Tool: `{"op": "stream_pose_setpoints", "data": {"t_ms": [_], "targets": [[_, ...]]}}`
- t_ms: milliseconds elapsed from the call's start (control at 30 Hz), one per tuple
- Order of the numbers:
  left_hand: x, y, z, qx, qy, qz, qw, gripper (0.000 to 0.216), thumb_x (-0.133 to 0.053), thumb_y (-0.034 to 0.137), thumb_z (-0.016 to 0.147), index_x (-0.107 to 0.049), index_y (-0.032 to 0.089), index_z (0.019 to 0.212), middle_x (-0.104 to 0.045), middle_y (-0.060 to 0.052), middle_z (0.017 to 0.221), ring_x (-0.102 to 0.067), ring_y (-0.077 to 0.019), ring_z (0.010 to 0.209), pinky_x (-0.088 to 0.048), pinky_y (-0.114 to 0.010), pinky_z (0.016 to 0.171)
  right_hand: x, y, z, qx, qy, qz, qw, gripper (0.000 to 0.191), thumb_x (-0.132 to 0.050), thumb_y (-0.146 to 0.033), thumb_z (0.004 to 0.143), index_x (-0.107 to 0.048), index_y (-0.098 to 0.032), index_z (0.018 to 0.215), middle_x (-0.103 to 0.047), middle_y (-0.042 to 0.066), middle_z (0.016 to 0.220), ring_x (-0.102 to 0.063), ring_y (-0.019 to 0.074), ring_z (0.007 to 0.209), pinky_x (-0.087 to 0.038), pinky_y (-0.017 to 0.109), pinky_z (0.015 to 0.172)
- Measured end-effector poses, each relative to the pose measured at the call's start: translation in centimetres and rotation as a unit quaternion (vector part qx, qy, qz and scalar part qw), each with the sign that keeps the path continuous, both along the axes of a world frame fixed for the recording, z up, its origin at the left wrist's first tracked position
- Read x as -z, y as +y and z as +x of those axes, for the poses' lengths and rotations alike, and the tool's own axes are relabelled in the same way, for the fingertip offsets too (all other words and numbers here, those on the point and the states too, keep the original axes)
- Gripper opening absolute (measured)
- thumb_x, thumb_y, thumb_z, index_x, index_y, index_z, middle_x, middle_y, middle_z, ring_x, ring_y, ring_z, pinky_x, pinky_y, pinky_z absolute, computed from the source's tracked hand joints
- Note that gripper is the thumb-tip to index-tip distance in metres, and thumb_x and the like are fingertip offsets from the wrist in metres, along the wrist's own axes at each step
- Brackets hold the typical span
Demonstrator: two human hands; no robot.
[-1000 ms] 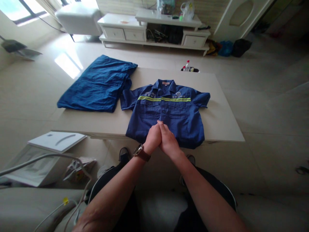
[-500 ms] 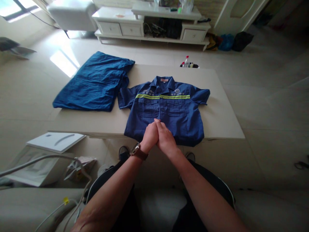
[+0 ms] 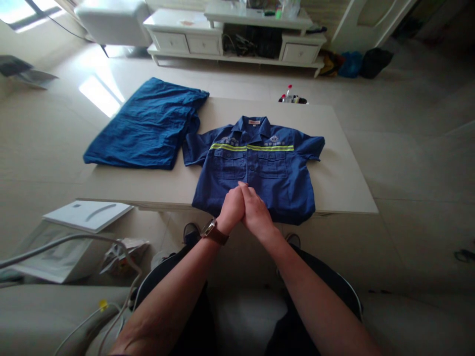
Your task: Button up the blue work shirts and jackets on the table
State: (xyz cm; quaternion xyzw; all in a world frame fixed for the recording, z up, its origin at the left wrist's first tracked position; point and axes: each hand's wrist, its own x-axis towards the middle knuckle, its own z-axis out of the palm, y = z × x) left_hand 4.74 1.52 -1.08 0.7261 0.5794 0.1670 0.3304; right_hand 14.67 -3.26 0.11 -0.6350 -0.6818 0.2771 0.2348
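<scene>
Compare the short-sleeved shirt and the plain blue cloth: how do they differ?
The shirt is navy with a yellow-green stripe; the blue cloth is brighter, with no stripe showing. The shirt lies face up, collar visible and sleeves out, while the blue cloth looks folded. Both rest on the table.

Interior with a pale, glossy tiled floor [image 3: 411,168], its tile joints faintly visible. Upper left of the frame: a bright window [image 3: 25,12], with a white reflection [image 3: 100,96] on the floor below and a pale upholstered seat [image 3: 111,22] to its right. Top centre: a low white cabinet [image 3: 168,41] with drawers, before a beige wall [image 3: 328,17]. Upper right: a white panel [image 3: 361,37] beside deep shadow. Centre: a pale, flat worktop [image 3: 345,183]. Lower left: grey padded furniture [image 3: 48,309].
</scene>
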Motion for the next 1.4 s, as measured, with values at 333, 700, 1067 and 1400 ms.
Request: {"op": "stream_pose_setpoints", "data": {"t_ms": [333,700,1067,1400], "targets": [[1.1,0.3,0.0,0.016,0.018,0.009,1.0,0.031,-0.044,0.01,0.102,-0.068,0.012,0.121,-0.076,-0.013,0.112,-0.07,-0.0196,0.116,-0.052,-0.029,0.104,0.2,0.0,0.0,0.002,-0.016,-0.001,1.0,0.07,-0.052,-0.013,0.092,-0.032,-0.033,0.156,-0.059,0.009,0.134,-0.06,0.0242,0.121,-0.049,0.039,0.105],[0.9,0.3,-0.1,0.026,0.034,0.009,0.999,0.03,-0.045,0.011,0.101,-0.068,0.013,0.121,-0.076,-0.012,0.109,-0.071,-0.0187,0.11,-0.053,-0.027,0.1,0.1,0.0,0.0,-0.001,-0.025,-0.002,1.0,0.07,-0.051,-0.013,0.092,-0.031,-0.033,0.157,-0.059,0.008,0.132,-0.06,0.0234,0.12,-0.05,0.038,0.103],[1.2,0.4,-0.1,0.035,0.037,0.001,0.999,0.024,-0.048,0.01,0.1,-0.07,0.014,0.107,-0.077,-0.011,0.104,-0.072,-0.0185,0.106,-0.054,-0.027,0.098,-0.1,-0.1,-0.1,0.008,-0.039,-0.008,0.999,0.067,-0.05,-0.012,0.092,-0.036,-0.03,0.155,-0.059,0.01,0.133,-0.062,0.0233,0.118,-0.051,0.038,0.103],[0.8,0.5,0.1,0.049,0.058,-0.008,0.997,0.026,-0.047,0.008,0.1,-0.071,0.013,0.108,-0.077,-0.011,0.104,-0.072,-0.0176,0.106,-0.053,-0.026,0.098,0.0,0.0,-0.1,0.006,-0.025,-0.011,1.0,0.065,-0.051,-0.012,0.092,-0.036,-0.027,0.153,-0.058,0.011,0.136,-0.061,0.0228,0.123,-0.05,0.038,0.105]]}}
